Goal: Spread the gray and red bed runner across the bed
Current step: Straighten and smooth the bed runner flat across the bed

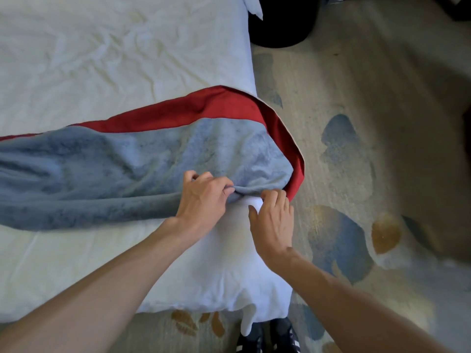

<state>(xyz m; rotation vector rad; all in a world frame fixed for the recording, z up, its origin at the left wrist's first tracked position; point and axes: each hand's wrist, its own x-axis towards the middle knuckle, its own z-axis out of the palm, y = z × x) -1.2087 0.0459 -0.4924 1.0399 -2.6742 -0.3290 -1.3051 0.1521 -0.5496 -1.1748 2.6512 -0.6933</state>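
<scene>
A: Where's the bed runner (158,159)?

B: It's bunched across the bed (102,59), red border on the far side, with its end curling over the right edge. The left hand (204,200) pinches the near gray hem with thumb and curled fingers (228,191). The right hand (274,222) curls at the hem just beside it, gripping or only touching, I can't tell.

A: Best way to flatten it?

B: Probably move the hands apart along the hem, then pull toward yourself evenly.
</scene>
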